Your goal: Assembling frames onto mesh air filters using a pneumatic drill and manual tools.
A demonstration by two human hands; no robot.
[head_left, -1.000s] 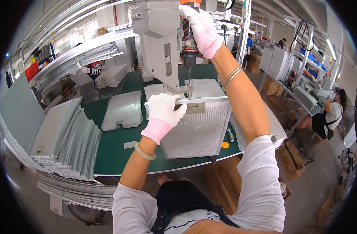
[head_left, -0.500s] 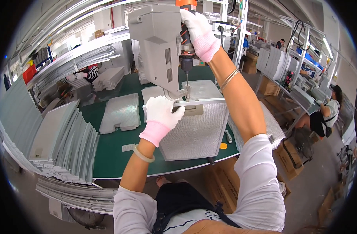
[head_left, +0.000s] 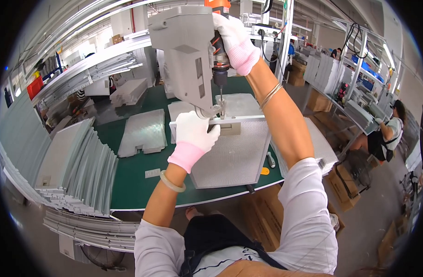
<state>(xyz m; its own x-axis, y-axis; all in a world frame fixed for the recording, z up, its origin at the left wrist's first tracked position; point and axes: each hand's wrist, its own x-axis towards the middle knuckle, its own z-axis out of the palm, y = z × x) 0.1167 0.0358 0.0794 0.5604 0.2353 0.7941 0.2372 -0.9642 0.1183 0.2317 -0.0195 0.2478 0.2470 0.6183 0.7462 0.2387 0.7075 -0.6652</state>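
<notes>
My left hand (head_left: 192, 138), in a white glove with a pink cuff, is closed on the top edge of a framed metal mesh panel (head_left: 230, 159), which stands upright on the green table. A beige plate (head_left: 230, 129) sits just below that edge. Higher up, my right hand (head_left: 231, 33), gloved alike, wraps the orange and black body of a power screwdriver (head_left: 219, 59). Its bit points straight down through a clear guide (head_left: 222, 106) at the panel's top edge. Beside it hangs a grey machine housing (head_left: 183, 55), hiding part of the table behind.
Stacked panels (head_left: 77, 166) fill the left side; flat mesh sheets (head_left: 143, 134) lie mid-table. More mesh sheets (head_left: 318, 147) rest at right, near a small screwdriver (head_left: 271, 159) and a yellow tag (head_left: 265, 171). Cardboard boxes (head_left: 262, 207) stand below. A co-worker (head_left: 391, 131) sits far right.
My left hand has shifted slightly to the right along the panel's top edge. The power screwdriver and housing have drifted a little left in view. At back left, a co-worker's striped sleeve has mostly gone from sight.
</notes>
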